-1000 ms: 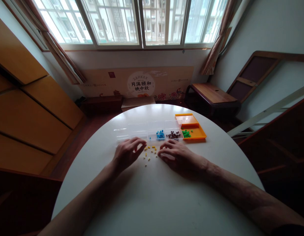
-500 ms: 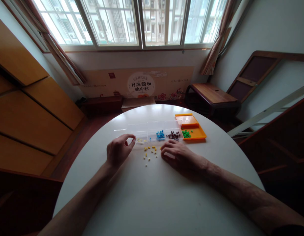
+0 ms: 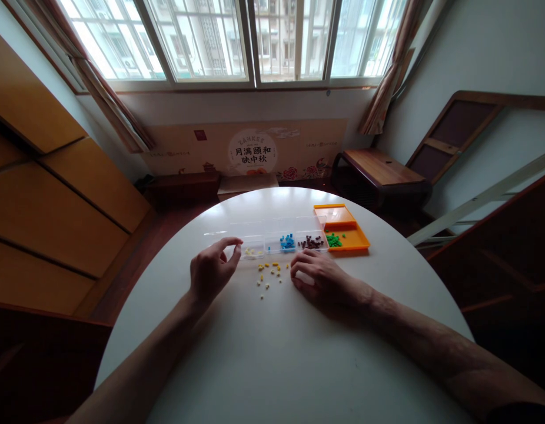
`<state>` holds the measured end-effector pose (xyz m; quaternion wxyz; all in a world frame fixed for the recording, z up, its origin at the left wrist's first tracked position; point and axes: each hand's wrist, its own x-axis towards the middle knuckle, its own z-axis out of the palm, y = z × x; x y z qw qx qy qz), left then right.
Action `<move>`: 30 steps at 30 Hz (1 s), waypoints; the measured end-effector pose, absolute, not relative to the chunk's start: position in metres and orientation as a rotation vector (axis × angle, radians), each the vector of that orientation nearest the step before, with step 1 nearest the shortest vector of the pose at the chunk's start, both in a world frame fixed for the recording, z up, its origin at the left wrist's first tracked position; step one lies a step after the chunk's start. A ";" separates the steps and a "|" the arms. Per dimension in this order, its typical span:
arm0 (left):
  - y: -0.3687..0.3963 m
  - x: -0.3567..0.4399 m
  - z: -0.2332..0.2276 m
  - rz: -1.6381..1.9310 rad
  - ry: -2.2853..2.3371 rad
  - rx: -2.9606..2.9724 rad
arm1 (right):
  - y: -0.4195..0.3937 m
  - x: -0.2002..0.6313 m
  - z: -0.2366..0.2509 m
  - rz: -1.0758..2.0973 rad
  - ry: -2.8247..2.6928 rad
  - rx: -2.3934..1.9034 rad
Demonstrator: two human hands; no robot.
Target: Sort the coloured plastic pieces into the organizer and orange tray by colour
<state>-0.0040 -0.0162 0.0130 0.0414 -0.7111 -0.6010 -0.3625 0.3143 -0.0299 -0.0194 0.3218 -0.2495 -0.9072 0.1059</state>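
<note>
My left hand point(image 3: 210, 268) is at the left end of a clear plastic divided box point(image 3: 250, 257). Its thumb and index finger form a pinch over the box's front edge; anything between the tips is too small to name. My right hand point(image 3: 319, 275) rests on the table in front of the box, fingers curled down and closed, tips hidden from clear view. Just left of them lie loose small yellow pieces point(image 3: 275, 264) and cream pieces point(image 3: 267, 287). Inside the box, separate compartments hold pale pieces point(image 3: 248, 252), blue pieces point(image 3: 287, 241) and dark brown pieces point(image 3: 311, 242).
An orange tray point(image 3: 358, 238) with green pieces point(image 3: 333, 240) stands against the box's right end. All of this sits on a round white table point(image 3: 272, 353). Beyond the table are a wooden side table point(image 3: 385, 168) and a printed cardboard panel point(image 3: 299, 147) under the window.
My right hand has shifted slightly right, leaving a yellow piece near its fingertips more exposed. My left hand has moved a little to the left, still pinched.
</note>
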 end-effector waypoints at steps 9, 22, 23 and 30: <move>-0.039 0.030 -0.001 -1.185 -1.333 -2.879 | -0.028 0.311 -0.018 0.280 -2.256 -0.606; -0.042 0.051 -0.001 -1.478 -1.287 -3.306 | -0.032 0.306 -0.010 0.267 -2.223 -0.468; -0.042 0.051 -0.001 -1.480 -1.268 -3.325 | -0.032 0.306 -0.010 0.262 -2.223 -0.462; -0.043 0.051 0.000 -1.467 -1.340 -3.325 | -0.033 0.307 -0.011 0.259 -2.239 -0.527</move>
